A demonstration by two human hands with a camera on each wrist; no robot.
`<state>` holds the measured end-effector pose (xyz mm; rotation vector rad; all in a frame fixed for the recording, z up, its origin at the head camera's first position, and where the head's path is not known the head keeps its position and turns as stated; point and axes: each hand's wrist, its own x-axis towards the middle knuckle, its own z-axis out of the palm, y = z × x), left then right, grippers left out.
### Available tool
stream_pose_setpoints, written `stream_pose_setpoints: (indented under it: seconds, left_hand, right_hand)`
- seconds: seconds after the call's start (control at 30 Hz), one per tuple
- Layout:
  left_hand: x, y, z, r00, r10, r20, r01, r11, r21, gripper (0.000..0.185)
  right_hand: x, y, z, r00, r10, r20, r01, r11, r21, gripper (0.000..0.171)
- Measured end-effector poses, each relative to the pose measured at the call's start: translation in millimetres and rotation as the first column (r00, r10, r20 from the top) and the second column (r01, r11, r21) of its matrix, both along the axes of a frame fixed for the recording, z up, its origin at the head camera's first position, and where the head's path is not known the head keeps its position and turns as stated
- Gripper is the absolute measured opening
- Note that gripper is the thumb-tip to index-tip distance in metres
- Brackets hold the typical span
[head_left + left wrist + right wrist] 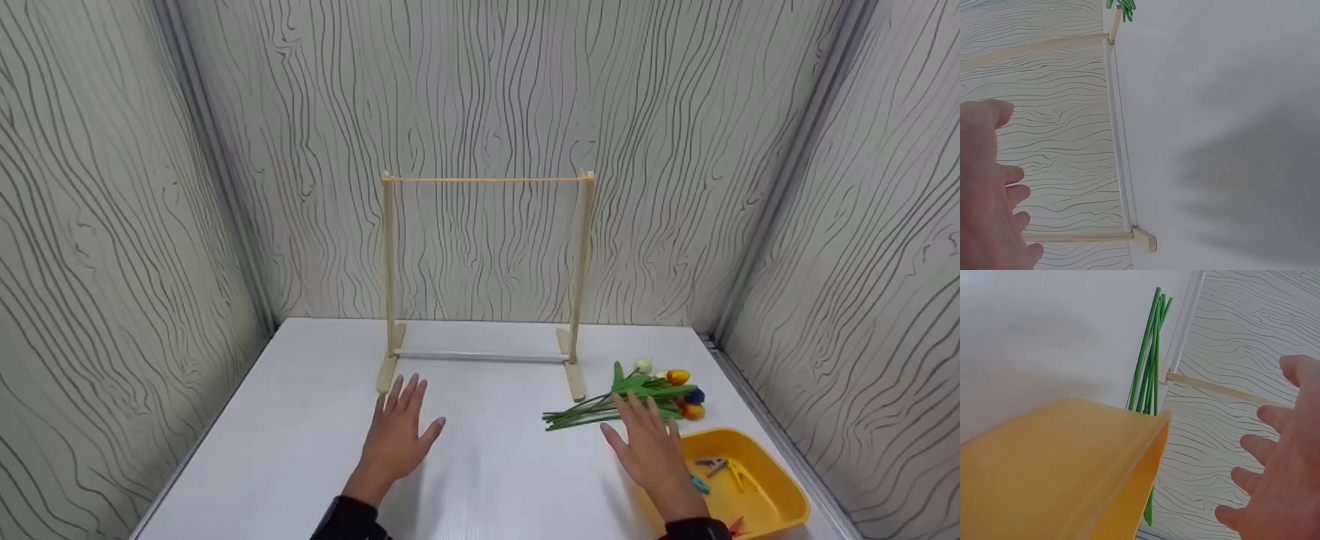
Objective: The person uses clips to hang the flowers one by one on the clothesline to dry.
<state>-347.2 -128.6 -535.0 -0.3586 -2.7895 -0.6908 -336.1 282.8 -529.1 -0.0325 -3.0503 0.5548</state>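
My left hand (395, 436) hovers over the white table with its fingers spread, holding nothing, in front of the left foot of a wooden frame (578, 277). An orange cord (487, 180) runs across the frame's top and a white rod (480, 355) joins its base. My right hand (649, 454), also spread and holding nothing, is above the left side of a yellow basin (780, 480). Just beyond its fingertips lies a bunch of artificial tulips (652, 390), green stems pointing left. In the right wrist view the basin's wall hides part of the stems (1148, 360).
Inside the basin lie several small clips, among them a yellow clip (739, 475), a grey clip (711, 463), a teal clip (699, 482) and a red clip (737, 527). Patterned walls (480, 90) enclose the table (300, 420) at the back and both sides.
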Motion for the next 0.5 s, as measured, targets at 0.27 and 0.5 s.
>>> stream_pose_setpoints:
  seconds: [0.27, 0.5]
  left_hand:
    - [-2.4, -1.4, 1.7, 1.000, 0.011, 0.008, -0.011, 1.000, 0.011, 0.076]
    - [-5.4, -2.7, 6.0, 1.000, 0.017, 0.000, -0.017, 0.999, 0.029, 0.076]
  right_hand:
    - [-3.2, 3.0, 6.9, 1.000, 0.023, -0.013, -0.023, 1.000, -0.014, 0.083]
    - [-6.7, 8.1, 15.3, 0.999, 0.043, -0.006, -0.043, 0.999, -0.007, 0.087]
